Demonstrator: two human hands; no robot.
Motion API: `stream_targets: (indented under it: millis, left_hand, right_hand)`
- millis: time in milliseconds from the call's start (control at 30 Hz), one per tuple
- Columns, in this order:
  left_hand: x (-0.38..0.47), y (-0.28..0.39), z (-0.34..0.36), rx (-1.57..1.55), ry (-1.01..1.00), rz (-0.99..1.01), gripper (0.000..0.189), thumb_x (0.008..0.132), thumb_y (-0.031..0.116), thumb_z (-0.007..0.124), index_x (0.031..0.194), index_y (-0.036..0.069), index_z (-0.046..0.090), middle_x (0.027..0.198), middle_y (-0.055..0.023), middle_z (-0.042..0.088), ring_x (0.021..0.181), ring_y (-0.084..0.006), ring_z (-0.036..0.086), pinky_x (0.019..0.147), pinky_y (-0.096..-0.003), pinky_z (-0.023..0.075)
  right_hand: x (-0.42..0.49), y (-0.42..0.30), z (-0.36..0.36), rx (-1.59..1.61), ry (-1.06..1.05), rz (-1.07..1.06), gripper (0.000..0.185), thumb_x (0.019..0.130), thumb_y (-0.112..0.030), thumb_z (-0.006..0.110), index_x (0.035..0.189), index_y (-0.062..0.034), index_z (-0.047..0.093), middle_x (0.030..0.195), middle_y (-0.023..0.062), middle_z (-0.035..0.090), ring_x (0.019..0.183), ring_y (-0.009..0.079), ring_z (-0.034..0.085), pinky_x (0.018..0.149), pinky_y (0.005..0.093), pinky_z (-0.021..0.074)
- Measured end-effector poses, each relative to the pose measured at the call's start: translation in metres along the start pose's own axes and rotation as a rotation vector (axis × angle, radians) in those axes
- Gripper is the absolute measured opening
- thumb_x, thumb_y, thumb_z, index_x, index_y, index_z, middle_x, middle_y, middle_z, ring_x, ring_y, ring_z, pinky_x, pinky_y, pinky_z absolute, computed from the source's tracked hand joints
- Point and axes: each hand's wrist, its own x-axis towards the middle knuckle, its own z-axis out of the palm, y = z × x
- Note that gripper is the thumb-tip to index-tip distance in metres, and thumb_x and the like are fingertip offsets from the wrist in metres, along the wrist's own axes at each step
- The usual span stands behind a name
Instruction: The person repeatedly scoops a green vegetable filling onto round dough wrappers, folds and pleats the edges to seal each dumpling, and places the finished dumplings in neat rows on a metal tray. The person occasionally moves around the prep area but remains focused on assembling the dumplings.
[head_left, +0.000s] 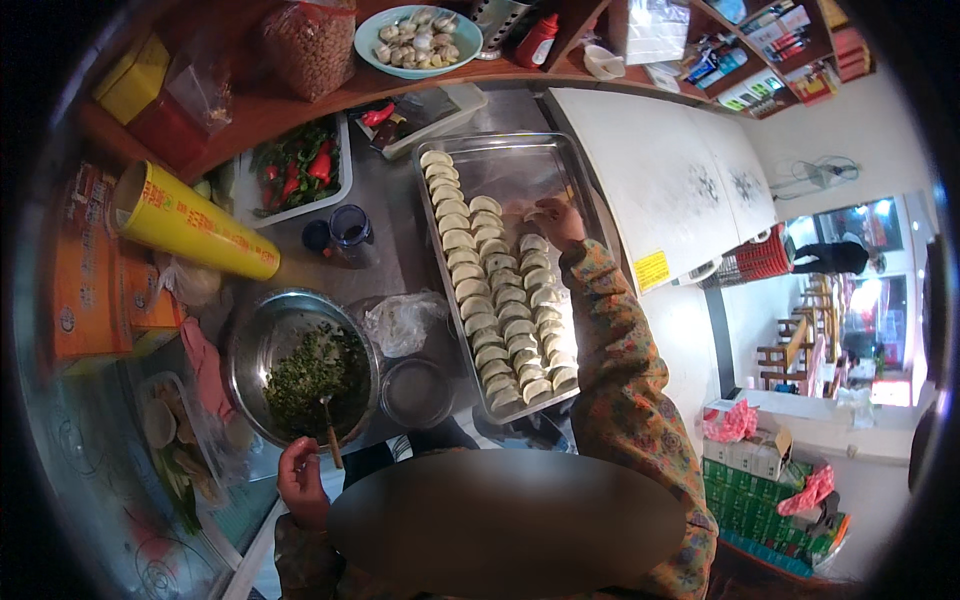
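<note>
My right hand (559, 223) reaches over a rectangular metal tray (517, 146), just above the top of the third row of dumplings (517, 328). Its fingers are bent, and I cannot tell whether anything is between them. The folded half-moon dumplings lie in three rows along the tray. My left hand (301, 484) hovers by the near rim of a steel bowl (247, 352), fingers loosely curled and nothing visible in them. Chopped green filling (307, 379) sits in that bowl, with a wooden-handled spoon (332, 435) leaning over its edge.
Beside the bowl are a crumpled plastic bag (405, 322) and a round dish (416, 391). Beyond stand a dark jar (351, 227), a tub of red and green peppers (345, 161) and a yellow roll (199, 221). A shelf holds a garlic plate (367, 45). A white chest lid (637, 142) flanks the tray.
</note>
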Motion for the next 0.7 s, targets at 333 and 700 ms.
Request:
stream_targets:
  millis: [333, 700]
  left_hand:
    - [-0.008, 0.015, 0.033, 0.025, -0.022, -0.148, 0.024, 0.102, 0.006, 0.064, 0.124, -0.001, 0.069, 0.114, -0.0090, 0.073, 0.105, -0.0181, 0.068, 0.093, -0.0332, 0.0547]
    - [0.000, 0.014, 0.052, 0.056, -0.045, -0.104, 0.026, 0.102, -0.002, 0.062, 0.127, 0.000, 0.067, 0.119, -0.0097, 0.072, 0.107, -0.0177, 0.068, 0.095, -0.0328, 0.0546]
  right_hand:
    - [0.001, -0.011, 0.002, -0.090, -0.250, -0.280, 0.028, 0.091, -0.013, 0.078, 0.118, -0.0071, 0.079, 0.100, 0.0139, 0.076, 0.094, 0.0285, 0.075, 0.085, 0.0397, 0.0595]
    - [-0.041, -0.015, -0.005, -0.154, -0.135, -0.199, 0.013, 0.087, -0.005, 0.079, 0.099, -0.0037, 0.075, 0.095, 0.0141, 0.072, 0.082, 0.0286, 0.073, 0.075, 0.0395, 0.0584]
